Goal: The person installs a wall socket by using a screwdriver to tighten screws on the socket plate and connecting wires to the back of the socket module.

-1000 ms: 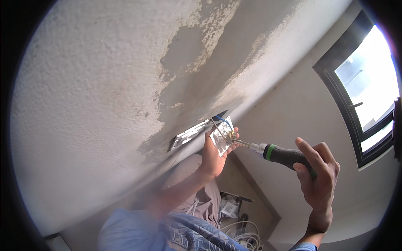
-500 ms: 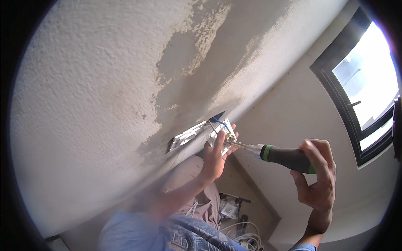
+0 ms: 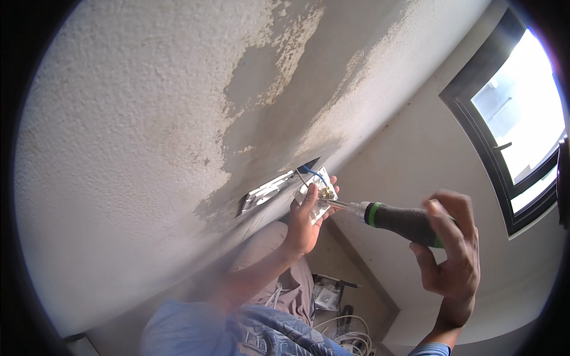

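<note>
My left hand [image 3: 304,228] grips a white wall socket [image 3: 320,210] from beneath and the sides, its back with brass terminals turned toward me. A blue wire [image 3: 313,173] and a greyish-brown wire [image 3: 301,178] run into it from a dark opening in the wall. A screwdriver [image 3: 398,222] with a dark grey and green handle has its shaft against the terminals; the tip's exact seat is too small to tell. Around the handle's end, my right hand [image 3: 454,255] holds it with fingers above and thumb below, the fingertips slightly blurred.
Left of the socket, a white mounting frame [image 3: 268,193] sits in the patchy plastered wall [image 3: 136,148]. A dark-framed window [image 3: 482,133] is at the right. On the floor lie coiled white cable [image 3: 355,338] and a small plastic packet [image 3: 325,295]. My bent knee [image 3: 261,246] is below the socket.
My right hand's fingers have shifted and turned slightly at the handle's end, and the screwdriver has moved a little left. My left hand and the socket stay nearly in place.
</note>
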The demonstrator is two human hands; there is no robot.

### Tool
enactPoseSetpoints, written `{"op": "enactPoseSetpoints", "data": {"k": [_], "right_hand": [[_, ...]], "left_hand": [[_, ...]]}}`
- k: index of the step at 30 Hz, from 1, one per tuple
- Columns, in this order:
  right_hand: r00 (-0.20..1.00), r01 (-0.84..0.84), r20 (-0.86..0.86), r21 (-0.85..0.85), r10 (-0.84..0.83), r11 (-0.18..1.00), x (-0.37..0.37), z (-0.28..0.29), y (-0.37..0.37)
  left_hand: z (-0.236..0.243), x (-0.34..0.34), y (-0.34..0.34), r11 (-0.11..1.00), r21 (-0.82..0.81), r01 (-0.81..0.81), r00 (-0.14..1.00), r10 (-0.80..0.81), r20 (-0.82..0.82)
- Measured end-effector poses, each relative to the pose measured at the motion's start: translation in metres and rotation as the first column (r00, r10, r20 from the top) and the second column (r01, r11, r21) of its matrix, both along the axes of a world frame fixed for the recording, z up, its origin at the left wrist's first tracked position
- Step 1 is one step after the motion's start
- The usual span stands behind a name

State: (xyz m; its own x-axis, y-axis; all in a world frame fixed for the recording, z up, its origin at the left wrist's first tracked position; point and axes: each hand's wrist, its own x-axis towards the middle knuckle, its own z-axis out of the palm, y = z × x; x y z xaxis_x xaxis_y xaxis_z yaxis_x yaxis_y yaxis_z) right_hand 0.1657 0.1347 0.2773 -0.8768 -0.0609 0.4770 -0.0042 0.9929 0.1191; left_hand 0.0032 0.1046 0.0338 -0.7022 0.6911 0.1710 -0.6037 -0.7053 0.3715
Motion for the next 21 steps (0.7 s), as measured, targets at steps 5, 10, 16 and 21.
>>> {"op": "enactPoseSetpoints", "data": {"k": [5,10,16,21], "right_hand": [[0.978,0.176,0.116,0.012,-0.176,0.984,0.004,0.007,0.003],[0.999,0.008,0.049,-0.011,-0.008,1.000,-0.003,0.008,0.004],[0.975,0.084,0.203,0.044,-0.091,0.995,0.001,0.016,0.001],[0.938,-0.058,0.329,0.452,-0.105,0.890,-0.015,0.040,-0.002]], "left_hand": [[0.001,0.000,-0.002,1.000,-0.027,0.010,1.000,-0.010,-0.025],[0.001,0.001,-0.001,1.000,-0.011,0.020,1.000,-0.020,-0.023],[-0.003,-0.003,-0.001,0.999,0.010,0.050,0.998,-0.049,-0.038],[-0.003,-0.005,0.000,0.999,-0.007,0.046,0.998,-0.046,-0.047]]}}
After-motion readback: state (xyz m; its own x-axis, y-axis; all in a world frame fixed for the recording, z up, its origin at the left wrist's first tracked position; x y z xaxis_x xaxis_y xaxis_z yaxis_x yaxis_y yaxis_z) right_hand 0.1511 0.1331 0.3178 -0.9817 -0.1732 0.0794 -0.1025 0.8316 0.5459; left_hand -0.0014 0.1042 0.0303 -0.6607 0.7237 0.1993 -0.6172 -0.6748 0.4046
